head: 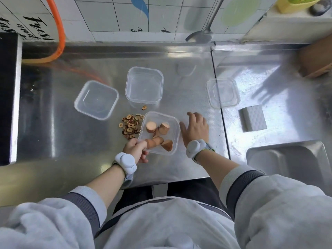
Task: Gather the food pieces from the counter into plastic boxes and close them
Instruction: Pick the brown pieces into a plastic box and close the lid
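Observation:
A clear plastic box [175,123] near the counter's front holds several orange sweet potato chunks [150,127]. My left hand [136,149] grips this box at its near-left corner. My right hand [195,127] is spread flat on the steel just right of the box, holding nothing. A pile of dried red date slices [129,125] lies on the counter left of the box, with one stray slice [144,107] behind it. An empty box [144,85] stands further back. A clear lid [96,99] lies to its left, another lid [223,92] to the right.
A grey sponge [253,119] lies right of the hands. A steel sink [287,159] opens at the near right. An orange hose [57,33] curves down the back left, a ladle [199,35] hangs at the tiled wall, and a black appliance [7,97] bounds the left side.

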Demonstrator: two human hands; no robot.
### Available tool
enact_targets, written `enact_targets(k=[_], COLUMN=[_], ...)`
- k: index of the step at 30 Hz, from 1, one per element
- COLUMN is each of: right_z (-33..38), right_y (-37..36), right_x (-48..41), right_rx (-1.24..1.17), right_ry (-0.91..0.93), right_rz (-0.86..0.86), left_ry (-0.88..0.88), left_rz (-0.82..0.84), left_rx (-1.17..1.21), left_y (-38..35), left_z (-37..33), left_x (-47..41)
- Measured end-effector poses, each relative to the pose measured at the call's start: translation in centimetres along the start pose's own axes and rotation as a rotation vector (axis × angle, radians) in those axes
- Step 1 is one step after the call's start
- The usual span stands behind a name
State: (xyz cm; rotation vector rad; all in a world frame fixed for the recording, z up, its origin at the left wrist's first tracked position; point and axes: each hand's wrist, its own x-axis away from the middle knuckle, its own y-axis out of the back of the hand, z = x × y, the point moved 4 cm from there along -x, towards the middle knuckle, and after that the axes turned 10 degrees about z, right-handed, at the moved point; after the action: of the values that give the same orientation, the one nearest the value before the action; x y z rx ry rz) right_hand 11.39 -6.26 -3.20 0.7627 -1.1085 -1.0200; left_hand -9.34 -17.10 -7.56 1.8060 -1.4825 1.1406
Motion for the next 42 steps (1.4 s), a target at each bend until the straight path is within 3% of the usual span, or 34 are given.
enact_targets(k=[5,9,14,18,21,26,30,37,42], right_z=[-0.9,-3.0,-4.2,-3.6,-1.0,3.4,4.5,-1.7,-8.7], right_y=[0.3,-1.1,-2.0,0.0,2.1,2.5,3.6,7.0,8.4], right_x=[-0.1,-0.1,-0.2,0.2,0.6,1.3,1.7,-0.9,-5.1], right_rx=[-0.057,0.072,-0.017,-0.180,-0.209,-0.124,-0.138,-0.105,0.022], right_ry=[-0.019,-0.059,-0.015,-0.070,-0.009,0.222,0.253,0.116,-0.130], right_rz=[-0.064,0.153,0.298,0.125,0.005,0.143,0.091,-0.090,-0.029], left_ry=[0.036,0.029,0.069,0.069,0.040,-0.002,-0.036,-0.051,-0.041], left_rz=[-0.001,-0.027,-0.010,0.028,0.012,0.061,0.070,0.069,0.071], left_rx=[0.021,-0.026,-0.031,-0.054,-0.101,-0.155,-0.205,-0.164,-0.123], left_y=[-0.9,-0.9,-0.6,-0.8,-1.2,-2.3,-3.3,-5.8,-9.4], left_z=[-0.2,-0.3,-0.8,-1.5,-2.0,-2.8,-3.6,-4.2,-4.9], left_x=[-0.6,-1.1,-1.6,-1.0,-0.7,0.0,0.6,-0.3,-2.2])
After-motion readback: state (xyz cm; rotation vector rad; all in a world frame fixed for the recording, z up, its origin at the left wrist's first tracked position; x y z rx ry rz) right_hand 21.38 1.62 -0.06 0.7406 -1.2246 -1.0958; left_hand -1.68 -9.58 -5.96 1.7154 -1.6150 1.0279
